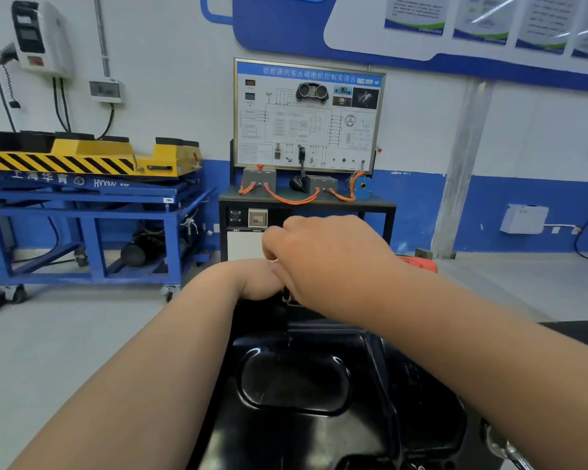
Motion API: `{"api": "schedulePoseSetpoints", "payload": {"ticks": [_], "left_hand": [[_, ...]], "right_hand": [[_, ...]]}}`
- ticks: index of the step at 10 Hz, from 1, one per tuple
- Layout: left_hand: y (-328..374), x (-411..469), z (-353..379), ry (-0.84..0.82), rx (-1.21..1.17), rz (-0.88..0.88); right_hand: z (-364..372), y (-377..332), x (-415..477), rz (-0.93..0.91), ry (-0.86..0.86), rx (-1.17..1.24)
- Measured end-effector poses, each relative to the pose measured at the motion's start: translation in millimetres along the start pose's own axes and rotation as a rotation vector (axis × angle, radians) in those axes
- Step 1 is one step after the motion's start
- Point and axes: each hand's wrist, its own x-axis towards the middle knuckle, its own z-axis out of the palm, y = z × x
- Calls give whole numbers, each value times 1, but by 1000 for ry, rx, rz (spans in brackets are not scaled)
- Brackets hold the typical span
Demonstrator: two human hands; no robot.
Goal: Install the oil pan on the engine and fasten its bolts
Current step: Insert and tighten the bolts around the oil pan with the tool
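both my arms reach forward over the black oil pan, which lies right below me, glossy, with 1 oval hollow in its middle. it rests on a dark body that i take for the engine, whose side shows to the right of the pan. my 2 hands meet at the pan's far edge. my right hand lies over the left, knuckles up, its fingers curled downward. a small metal piece shows just under it at the far rim, but i cannot tell whether my fingers pinch it. my left hand is tucked under the right one at the same spot. its fingers are hidden, so i cannot tell whether they are spread or gripping.

a shiny metal part pokes in at the lower right corner, beside the engine. just past my right wrist a bit of something orange-red shows.

ahead stands a framed training board with a wiring diagram, above a black desk. on the desk sit 2 grey boxes joined by orange cables. to the left is a blue lift cart carrying a yellow platform with black stripes. a white charger unit hangs on the wall above it, and a white box is fixed to the wall on the right.
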Motion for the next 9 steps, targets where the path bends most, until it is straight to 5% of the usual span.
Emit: {"api": "schedulePoseSetpoints", "payload": {"ticks": [2, 4, 5, 7, 9], "left_hand": [[-7, -15, 2, 225, -285, 219], [-12, -19, 19, 482, -340, 366], [-13, -15, 20, 504, -340, 357], [-14, -21, 21, 412, -418, 433], [-7, -16, 24, 563, -345, 393]], "right_hand": [[4, 7, 5, 158, 24, 31], [3, 10, 5, 72, -18, 157], [-7, 21, 10, 6, -97, 272], [-8, 25, 10, 29, -71, 98], [-7, 26, 10, 97, -93, 82]]}}
